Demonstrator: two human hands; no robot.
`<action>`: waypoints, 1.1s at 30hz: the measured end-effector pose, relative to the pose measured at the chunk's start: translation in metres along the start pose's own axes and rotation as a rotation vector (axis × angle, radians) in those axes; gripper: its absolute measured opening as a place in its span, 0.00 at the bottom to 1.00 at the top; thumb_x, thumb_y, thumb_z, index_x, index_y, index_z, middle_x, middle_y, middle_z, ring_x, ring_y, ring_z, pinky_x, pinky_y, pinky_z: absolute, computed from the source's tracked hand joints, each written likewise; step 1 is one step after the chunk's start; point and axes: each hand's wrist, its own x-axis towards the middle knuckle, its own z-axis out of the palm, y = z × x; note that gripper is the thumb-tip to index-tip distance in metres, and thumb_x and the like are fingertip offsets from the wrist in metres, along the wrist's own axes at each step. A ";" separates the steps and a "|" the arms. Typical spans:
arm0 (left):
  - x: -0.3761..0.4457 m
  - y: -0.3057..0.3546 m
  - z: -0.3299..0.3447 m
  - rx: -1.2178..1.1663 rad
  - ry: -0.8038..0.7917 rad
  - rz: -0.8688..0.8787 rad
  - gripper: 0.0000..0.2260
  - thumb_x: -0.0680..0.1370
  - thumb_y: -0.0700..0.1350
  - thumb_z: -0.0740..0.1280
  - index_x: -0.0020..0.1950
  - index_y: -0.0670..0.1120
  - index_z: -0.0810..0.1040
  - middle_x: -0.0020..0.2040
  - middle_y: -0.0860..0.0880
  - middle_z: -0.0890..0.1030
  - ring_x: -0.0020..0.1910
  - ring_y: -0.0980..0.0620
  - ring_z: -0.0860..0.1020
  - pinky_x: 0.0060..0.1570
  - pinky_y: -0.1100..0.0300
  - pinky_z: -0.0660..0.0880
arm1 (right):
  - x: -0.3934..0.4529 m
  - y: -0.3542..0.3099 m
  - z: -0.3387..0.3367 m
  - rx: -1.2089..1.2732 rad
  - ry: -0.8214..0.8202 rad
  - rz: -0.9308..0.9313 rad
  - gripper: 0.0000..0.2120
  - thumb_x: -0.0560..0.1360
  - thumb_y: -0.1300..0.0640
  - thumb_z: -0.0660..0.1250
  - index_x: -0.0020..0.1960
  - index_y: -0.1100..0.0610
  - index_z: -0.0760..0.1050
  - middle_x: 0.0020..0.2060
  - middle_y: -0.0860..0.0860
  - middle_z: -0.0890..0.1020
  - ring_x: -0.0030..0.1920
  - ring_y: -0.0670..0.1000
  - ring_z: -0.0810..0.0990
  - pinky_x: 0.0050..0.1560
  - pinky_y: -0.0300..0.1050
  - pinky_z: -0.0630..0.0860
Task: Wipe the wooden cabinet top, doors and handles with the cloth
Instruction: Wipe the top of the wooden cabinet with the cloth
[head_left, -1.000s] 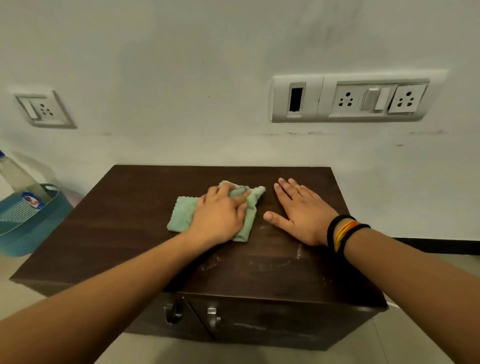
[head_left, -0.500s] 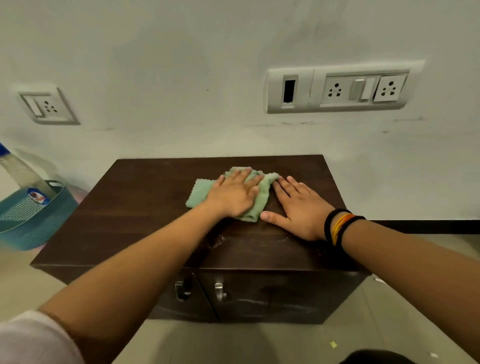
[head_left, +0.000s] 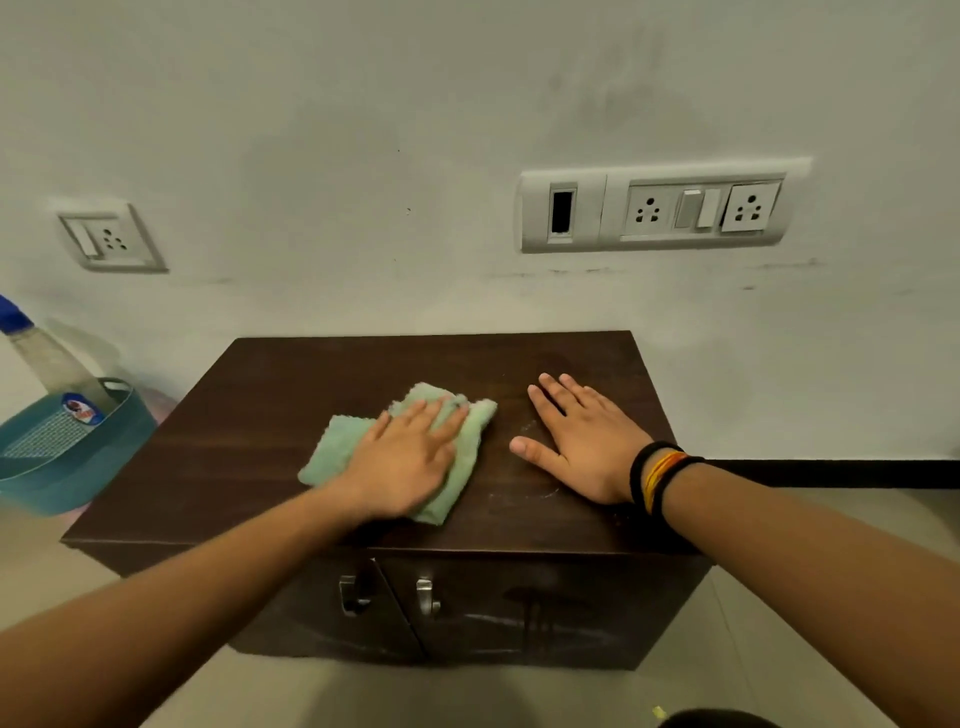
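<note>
Against a pale grey painted wall (head_left: 363, 130), behind and above both hands, stands one low dark-brown wooden cabinet (head_left: 249, 415), its flat top carrying the work. Beyond the left hand's outer side, on the floor, a teal plastic basket (head_left: 62, 457) holds a clear bottle with a blue cap (head_left: 47, 358). Above the right hand, a long white socket and switch panel (head_left: 660, 208); a smaller single socket plate (head_left: 111, 239) up to the left. Centre of the top: one pale green crumpled cloth (head_left: 467, 457), pinned under the left hand (head_left: 405, 462), which lies flat, fingers extended and pressing, not gripping. Beside the cloth, apart from it, the right hand (head_left: 582, 447) rests spread and empty, palm down, bracing; black and orange bands at the wrist. Faint whitish smears show between and below the hands, so overlapping strokes with even palm pressure, carried to the edges and corners, would serve best. Below the wrists, two small metal door handles (head_left: 353, 592) on streaked door fronts, judged not yet wiped.
</note>
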 end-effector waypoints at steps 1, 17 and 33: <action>-0.011 0.016 0.004 -0.002 0.008 0.049 0.24 0.85 0.56 0.46 0.81 0.62 0.45 0.83 0.56 0.48 0.82 0.53 0.46 0.79 0.46 0.43 | 0.001 0.000 0.000 -0.002 0.003 0.001 0.47 0.72 0.24 0.36 0.82 0.51 0.42 0.82 0.51 0.44 0.81 0.52 0.42 0.78 0.50 0.42; 0.026 0.034 -0.004 0.002 -0.021 0.096 0.23 0.85 0.58 0.44 0.80 0.63 0.45 0.83 0.55 0.47 0.82 0.51 0.43 0.79 0.45 0.43 | -0.027 -0.003 0.005 0.052 0.035 -0.013 0.49 0.69 0.26 0.30 0.82 0.53 0.45 0.82 0.51 0.46 0.81 0.51 0.43 0.79 0.50 0.43; -0.046 0.071 0.019 0.039 0.036 0.180 0.24 0.83 0.61 0.43 0.80 0.64 0.43 0.83 0.56 0.48 0.82 0.51 0.44 0.79 0.46 0.43 | -0.071 0.020 0.014 0.054 0.083 0.006 0.46 0.72 0.24 0.33 0.82 0.51 0.41 0.82 0.49 0.45 0.80 0.47 0.45 0.79 0.49 0.46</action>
